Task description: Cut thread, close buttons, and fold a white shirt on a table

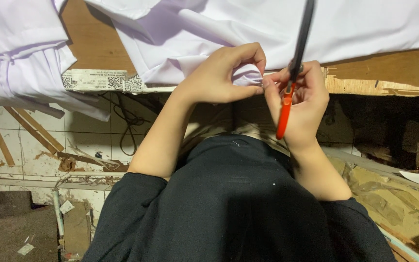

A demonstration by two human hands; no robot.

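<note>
1. Looking down from a head-worn camera, two bare hands are seen meeting at the near edge of a wooden table (98, 43), above a lap clothed in black.
2. White fabric (248, 29) is spread across the table, with a further bundle of pale cloth (20, 53) lying to the left.
3. A small fold at the fabric's edge is pinched between thumb and fingers of the left hand (221, 75).
4. Orange-handled thread snips (287, 99) are gripped in the closed right hand (301, 104), the tip set right at the pinched fold.
5. Whether the blades are open cannot be told; they are hidden and blurred.
6. Trimming at this edge is judged to be in progress, not finished; no cut-off thread can be made out.
7. A tiled floor (88, 140) strewn with wood scraps is seen below.
</note>
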